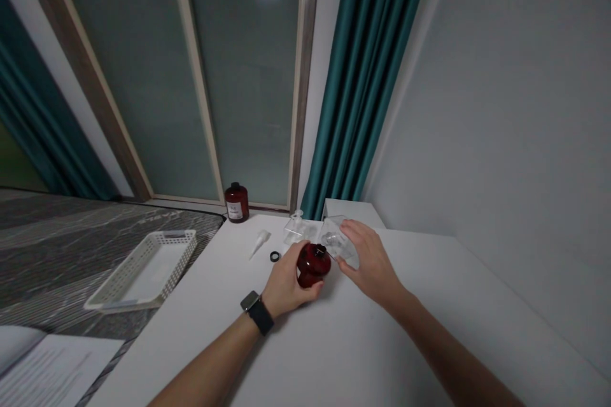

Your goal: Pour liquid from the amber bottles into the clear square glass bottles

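Observation:
My left hand (289, 283), with a dark watch on its wrist, is wrapped round a dark red see-through bottle (315, 267) with a narrow dark neck. My right hand (370, 261) grips a clear, square-sided container (337, 243) between thumb and fingers, close beside the bottle's neck. The container looks tilted; I cannot tell whether it touches the bottle. Behind the hands another clear container (296, 227) rests on the white table. To the left of the red bottle lie a small black ring (274, 256) and a whitish, tapered funnel-like piece (260, 241).
A second dark red bottle (237, 203), labelled and with a black cap, stands at the table's far left corner. Left of the white table (334, 350) are a white perforated basket (143, 267) and an open booklet (67, 365). A wall rises on the right.

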A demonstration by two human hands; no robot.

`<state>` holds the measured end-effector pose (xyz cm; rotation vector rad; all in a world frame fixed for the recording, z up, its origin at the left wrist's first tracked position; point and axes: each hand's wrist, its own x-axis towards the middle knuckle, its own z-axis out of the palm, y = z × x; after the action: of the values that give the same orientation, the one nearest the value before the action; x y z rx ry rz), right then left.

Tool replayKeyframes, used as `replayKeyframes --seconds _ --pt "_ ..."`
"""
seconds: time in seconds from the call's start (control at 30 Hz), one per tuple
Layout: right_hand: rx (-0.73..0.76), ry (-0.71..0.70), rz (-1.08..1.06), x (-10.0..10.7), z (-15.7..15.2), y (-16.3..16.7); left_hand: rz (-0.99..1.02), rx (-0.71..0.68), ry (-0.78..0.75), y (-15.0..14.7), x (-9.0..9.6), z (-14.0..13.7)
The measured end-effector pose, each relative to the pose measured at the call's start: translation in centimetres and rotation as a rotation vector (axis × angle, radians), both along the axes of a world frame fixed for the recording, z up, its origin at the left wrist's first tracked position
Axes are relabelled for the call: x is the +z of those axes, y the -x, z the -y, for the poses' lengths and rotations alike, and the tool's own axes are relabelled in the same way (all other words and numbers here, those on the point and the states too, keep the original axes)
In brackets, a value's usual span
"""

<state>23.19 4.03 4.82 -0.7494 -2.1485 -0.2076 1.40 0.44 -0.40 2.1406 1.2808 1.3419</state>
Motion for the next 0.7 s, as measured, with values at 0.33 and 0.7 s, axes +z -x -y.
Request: replayKeyframes --seconds 0.33,0.7 --pt "-0.002 -0.22 0.217 2.5 -0.5 0.0 0.051 -0.028 0.004 0.1 0.9 0.3" --pt "0.046 -0.354 0.455 4.9 -1.2 0.1 0.115 -0.042 0.065 -0.1 1.5 0.7"
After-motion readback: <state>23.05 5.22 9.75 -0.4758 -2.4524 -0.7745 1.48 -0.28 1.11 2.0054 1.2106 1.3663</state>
